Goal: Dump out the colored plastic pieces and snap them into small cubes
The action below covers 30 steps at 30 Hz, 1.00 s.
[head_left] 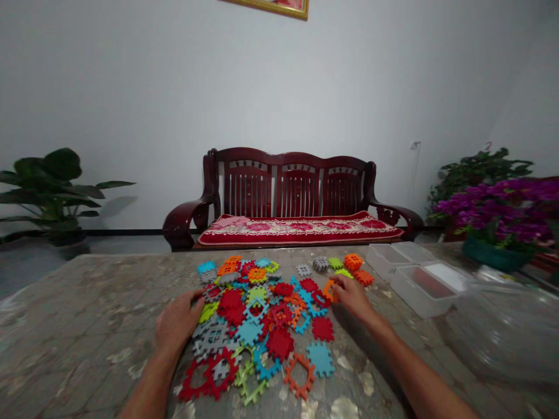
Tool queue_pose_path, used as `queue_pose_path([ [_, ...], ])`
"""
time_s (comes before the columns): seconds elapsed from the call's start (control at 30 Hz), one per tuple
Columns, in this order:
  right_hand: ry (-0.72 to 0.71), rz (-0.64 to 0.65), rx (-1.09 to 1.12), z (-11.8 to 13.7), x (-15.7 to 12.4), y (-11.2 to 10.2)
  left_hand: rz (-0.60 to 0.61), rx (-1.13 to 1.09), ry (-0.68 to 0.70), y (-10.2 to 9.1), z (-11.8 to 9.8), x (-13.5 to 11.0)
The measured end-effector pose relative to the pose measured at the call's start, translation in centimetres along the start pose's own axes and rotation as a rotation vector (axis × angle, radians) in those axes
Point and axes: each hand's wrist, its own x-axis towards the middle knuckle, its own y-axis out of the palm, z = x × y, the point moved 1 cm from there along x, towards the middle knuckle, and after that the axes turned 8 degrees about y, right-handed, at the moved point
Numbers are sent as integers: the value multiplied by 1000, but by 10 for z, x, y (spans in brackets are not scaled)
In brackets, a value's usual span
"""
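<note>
A heap of flat plastic interlocking tiles with toothed edges, in red, blue, grey, green and orange, covers the table's middle. At the heap's left edge rests my left hand [178,321], thumb and fingers a little apart, next to a green tile [208,312] and holding nothing visible. On the heap's right side my right hand [351,295] has its fingertips closed on an orange tile [328,290], part of which they cover. Close by lie a dark red tile [322,329] and a light blue tile [320,358]. An orange open-centred tile [299,376] lies nearest the front.
Behind the right hand sit a grey round stack [321,264] and an orange stack [353,261] of tiles. Clear plastic boxes [425,291] and a transparent container [506,331] stand at the right, near a purple flower pot [498,247]. A wooden bench [297,186] is beyond the table.
</note>
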Motion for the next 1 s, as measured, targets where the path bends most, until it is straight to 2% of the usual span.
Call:
queue_pose_path([
  [0.1,17,-59,-138,-24,-10,-10,19,1,-1,0,1,2],
  [0.2,54,-96,-223,-32,-19,-15,41,1,-8,0,4,5],
  [0.43,55,-28,-394,-21,-31,-23,-10,-18,17,5,9,7],
  [0.6,45,0,-459,-16,-37,-22,9,-14,2,5,10,6],
  [0.7,43,-17,-478,-17,-36,-21,26,-36,6,4,10,6],
  [0.87,73,-10,-417,-21,-32,-23,-26,-42,1,5,11,6],
  [1.0,88,-66,-335,-24,-30,-30,-36,-49,23,7,13,7],
])
